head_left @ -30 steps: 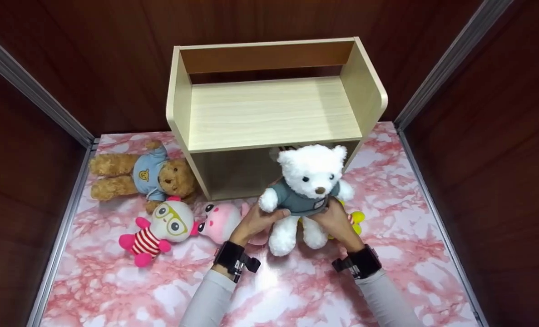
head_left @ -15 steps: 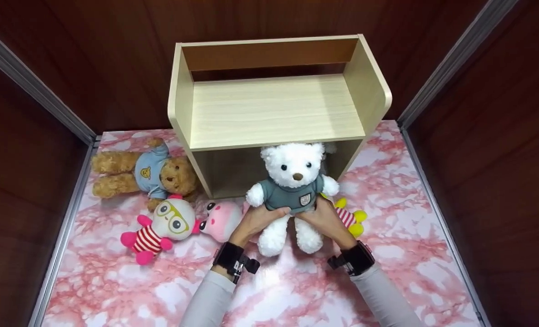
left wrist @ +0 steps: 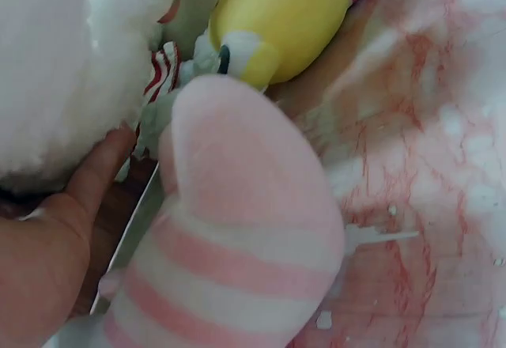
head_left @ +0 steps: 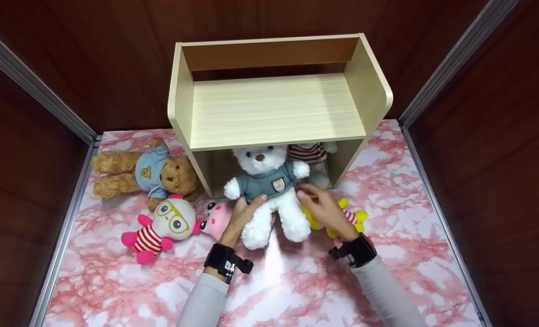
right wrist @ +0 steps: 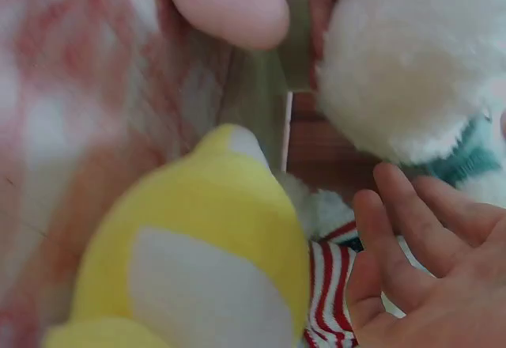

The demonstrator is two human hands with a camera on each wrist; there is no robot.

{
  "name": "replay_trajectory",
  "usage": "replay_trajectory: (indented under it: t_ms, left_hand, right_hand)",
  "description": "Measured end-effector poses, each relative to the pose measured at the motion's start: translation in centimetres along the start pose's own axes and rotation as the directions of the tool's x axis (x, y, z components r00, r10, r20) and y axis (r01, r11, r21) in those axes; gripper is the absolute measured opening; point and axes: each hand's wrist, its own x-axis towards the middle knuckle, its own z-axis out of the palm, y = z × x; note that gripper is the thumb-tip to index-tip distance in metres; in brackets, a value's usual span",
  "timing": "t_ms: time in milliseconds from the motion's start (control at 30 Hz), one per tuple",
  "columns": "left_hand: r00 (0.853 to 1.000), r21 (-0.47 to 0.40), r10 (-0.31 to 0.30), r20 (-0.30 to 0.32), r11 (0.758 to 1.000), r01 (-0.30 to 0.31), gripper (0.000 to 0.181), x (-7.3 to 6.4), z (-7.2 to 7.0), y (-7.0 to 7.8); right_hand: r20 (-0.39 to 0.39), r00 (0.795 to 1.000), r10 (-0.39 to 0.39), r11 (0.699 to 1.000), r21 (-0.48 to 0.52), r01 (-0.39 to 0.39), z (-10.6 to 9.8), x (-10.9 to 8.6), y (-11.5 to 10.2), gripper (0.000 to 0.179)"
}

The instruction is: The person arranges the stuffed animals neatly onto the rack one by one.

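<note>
The white teddy bear (head_left: pixel 271 184) in a grey-green shirt leans back with its head under the upper board of the shelf unit (head_left: pixel 278 144). My left hand (head_left: pixel 240 218) holds its lower body at the left, thumb over the shirt hem, the other fingers mostly hidden behind. On the bear's other side, my right hand (head_left: pixel 321 209) has its fingers extended and spread; their tips come right up to the white fur in the right wrist view. Behind the bear, another plush toy (head_left: pixel 309 154) in a red-striped shirt sits in the lower compartment at the right.
A brown teddy bear (head_left: pixel 149 175) lies left of the shelf. In front of it are a plush toy with glasses (head_left: pixel 174 220) and a pink plush toy (head_left: pixel 217 220). A yellow plush toy (right wrist: pixel 198 229) lies beneath my right hand. Dark panels (head_left: pixel 487 159) enclose the floor.
The white bear has moved left and back into the lower compartment, its head passing under the board. My right hand has let go of it. The striped-shirt toy behind has come into view.
</note>
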Motion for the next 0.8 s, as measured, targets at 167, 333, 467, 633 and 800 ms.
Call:
replay_trajectory:
  t_ms: [167, 333, 467, 633, 800]
  left_hand:
    - [0.990, 0.030, 0.013, -0.137, 1.000, -0.009, 0.045, 0.6, -0.9, -0.5]
    - [0.977, 0.023, -0.045, -0.210, 0.998, 0.051, 0.053, 0.8, -1.5, -0.1]
    - [0.978, -0.003, -0.058, -0.199, 0.998, 0.058, 0.061, 1.1, -1.8, 0.2]
    - [0.985, -0.063, -0.097, -0.140, 0.994, 0.089, 0.067, 1.6, -1.9, 0.8]
    - [0.986, 0.121, -0.009, -0.169, 0.992, 0.030, 0.056, 3.2, -2.0, 1.3]
  right_hand:
    - [-0.106, 0.984, -0.142, 0.958, -0.264, 0.110, -0.3, 1.9, 0.3, 0.031]
    - [-0.084, 0.972, -0.221, 0.768, -0.629, 0.120, 0.1, 4.0, 0.5, 0.027]
    - [0.028, 0.999, -0.043, 0.660, -0.750, 0.049, 0.2, 5.6, 0.3, 0.037]
    - [0.135, 0.978, 0.160, 0.644, -0.765, 0.000, 0.2, 7.6, 0.3, 0.053]
    - [0.195, 0.961, 0.194, 0.648, -0.762, 0.024, -0.2, 8.7, 1.5, 0.065]
